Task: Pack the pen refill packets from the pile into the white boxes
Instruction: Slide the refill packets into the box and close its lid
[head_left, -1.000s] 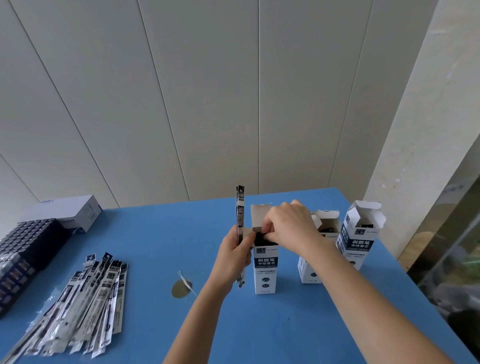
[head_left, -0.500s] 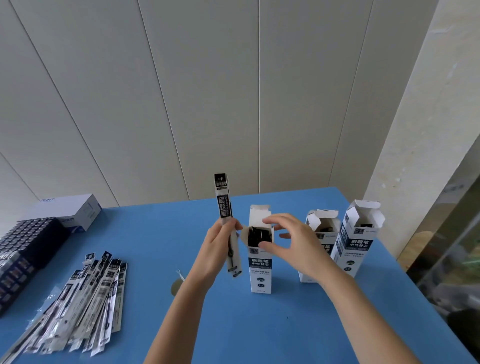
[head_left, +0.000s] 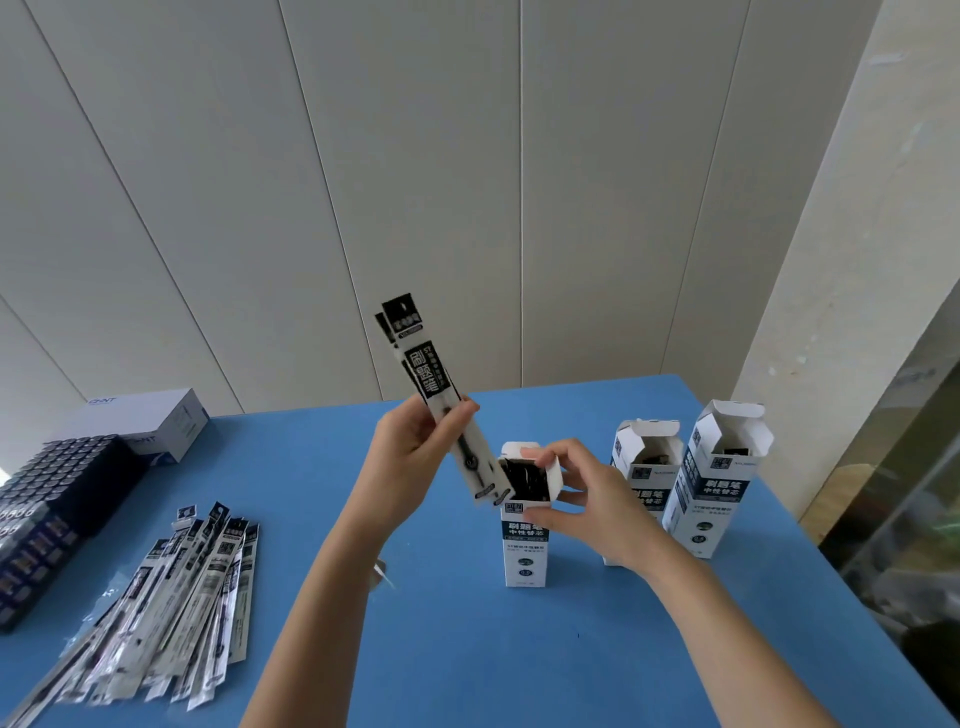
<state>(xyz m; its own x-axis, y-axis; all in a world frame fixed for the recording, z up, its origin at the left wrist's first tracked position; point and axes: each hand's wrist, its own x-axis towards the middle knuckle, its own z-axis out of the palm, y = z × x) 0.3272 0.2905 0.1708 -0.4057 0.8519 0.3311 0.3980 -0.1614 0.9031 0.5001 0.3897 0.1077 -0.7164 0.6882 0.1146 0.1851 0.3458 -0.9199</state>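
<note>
My left hand grips two long black-and-white pen refill packets, tilted with their lower ends at the left rim of an upright white box. My right hand holds that box at its open top, thumb and fingers on its flaps; dark packets fill its mouth. Two more open white boxes stand to the right, one partly behind my right hand and one at the far right. The pile of refill packets lies fanned out on the blue table at the lower left.
A black tray of dark items and a white carton sit at the table's left edge. A small scrap lies near my left forearm. The blue table ends at a wall behind and a pillar at the right.
My left hand has lifted the packets up and tilted them, lower ends now at the box mouth. My right hand went from pressing the box top to opening, then gripping its flaps.
</note>
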